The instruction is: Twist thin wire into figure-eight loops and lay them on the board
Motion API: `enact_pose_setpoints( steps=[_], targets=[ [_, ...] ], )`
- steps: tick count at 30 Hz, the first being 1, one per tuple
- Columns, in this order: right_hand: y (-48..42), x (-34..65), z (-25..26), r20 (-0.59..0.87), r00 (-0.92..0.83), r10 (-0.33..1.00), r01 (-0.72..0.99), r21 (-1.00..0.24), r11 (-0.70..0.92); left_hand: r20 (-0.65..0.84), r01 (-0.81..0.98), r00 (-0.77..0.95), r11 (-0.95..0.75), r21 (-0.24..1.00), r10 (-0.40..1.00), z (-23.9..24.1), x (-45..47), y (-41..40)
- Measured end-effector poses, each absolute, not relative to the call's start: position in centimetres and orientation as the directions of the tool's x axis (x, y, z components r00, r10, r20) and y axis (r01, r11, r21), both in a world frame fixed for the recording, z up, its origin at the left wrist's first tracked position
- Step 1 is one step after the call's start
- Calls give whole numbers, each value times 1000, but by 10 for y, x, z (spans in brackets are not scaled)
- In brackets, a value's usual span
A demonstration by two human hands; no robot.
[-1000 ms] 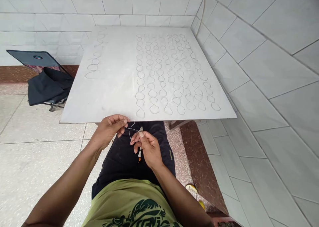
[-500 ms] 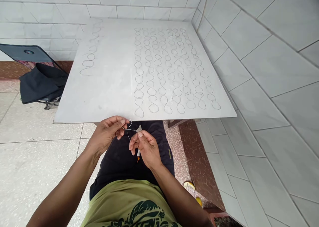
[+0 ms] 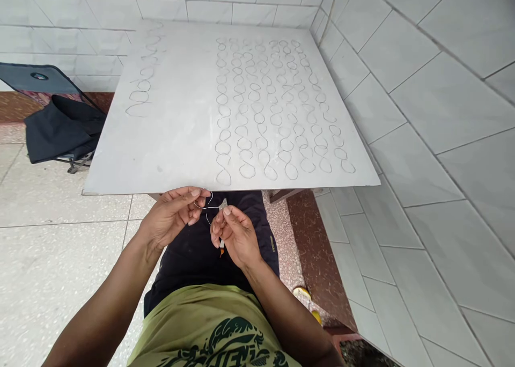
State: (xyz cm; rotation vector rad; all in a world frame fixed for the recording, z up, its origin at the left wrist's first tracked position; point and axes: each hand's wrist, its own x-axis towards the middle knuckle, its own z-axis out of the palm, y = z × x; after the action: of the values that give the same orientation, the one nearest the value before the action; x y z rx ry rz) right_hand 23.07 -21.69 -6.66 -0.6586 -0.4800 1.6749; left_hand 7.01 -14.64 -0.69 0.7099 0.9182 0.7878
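Observation:
A thin curved wire (image 3: 208,207) stretches between my hands, just off the front edge of the white tabletop (image 3: 177,158). My left hand (image 3: 173,211) pinches one looped end between thumb and forefinger. The other end is gripped by my right hand (image 3: 237,233), thumb against forefinger, with part of the bend hidden behind the fingers. On the tabletop, several columns of S- and 8-shaped wire pieces (image 3: 261,141) lie on the right half. More wire curves (image 3: 139,96) run in one line down the left side. Below my hands, something pale with an orange tip (image 3: 221,251) lies on my dark trousers.
A folding chair (image 3: 56,74) with dark cloth (image 3: 60,131) over it stands left of the table. Tiled walls (image 3: 442,141) close in the right side and the back. Yellow objects (image 3: 316,317) lie on the floor at lower right.
The view has shifted slightly, so the table sits a little higher in the picture. My left fingers have turned a little around the wire; both hands keep their pinch.

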Motion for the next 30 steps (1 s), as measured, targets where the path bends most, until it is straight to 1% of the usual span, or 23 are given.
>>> enact_pose_setpoints(
  steps=[6, 14, 22, 25, 27, 30],
  targets=[
    [-218, 234, -68, -166, -132, 977, -737, -643, -209, -446, -289, 381, 563, 774, 810, -10, 71, -146],
    [-217, 234, -68, -171, -132, 976, -740, -638, -212, -415, -262, 372, 523, 811, 830, -13, 71, -147],
    [-218, 234, -67, -180, -127, 975, -745, -631, -214, -413, -260, 375, 522, 812, 830, -15, 70, -150],
    [-219, 234, -66, -181, -135, 974, -757, -616, -220, -381, -260, 388, 496, 828, 839, -17, 68, -153],
    [-218, 235, -65, -197, -149, 969, -767, -595, -240, -330, -255, 411, 454, 854, 850, -19, 66, -156],
    [-216, 237, -67, -246, -213, 946, -799, -513, -313, -233, -196, 447, 349, 916, 864, -21, 65, -162]
  ],
)
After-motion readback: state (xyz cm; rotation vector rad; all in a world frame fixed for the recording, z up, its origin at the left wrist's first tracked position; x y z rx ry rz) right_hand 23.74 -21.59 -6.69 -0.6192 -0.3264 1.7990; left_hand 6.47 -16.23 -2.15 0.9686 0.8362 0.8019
